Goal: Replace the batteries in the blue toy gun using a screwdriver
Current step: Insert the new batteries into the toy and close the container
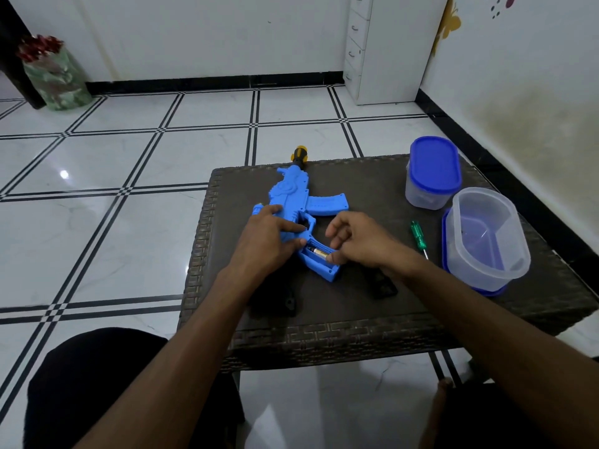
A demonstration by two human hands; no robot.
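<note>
The blue toy gun (301, 202) lies flat on the dark woven table (372, 196), muzzle pointing away, its yellow and black tip over the far edge. The grip's battery compartment is uncovered and a battery (319, 252) lies inside. My left hand (269, 234) rests on the gun's body with straight fingers, pressing it down. My right hand (353, 238) sits at the grip, fingers curled, fingertips touching the battery's right end. A green-handled screwdriver (418, 236) lies on the table to the right of my right hand.
A closed clear tub with a blue lid (432, 171) stands at the table's far right. Nearer, an uncovered clear tub (486, 234) sits on its blue lid. Two black parts lie near the front: a black part on the left (290, 301), a black part under my right forearm (382, 283).
</note>
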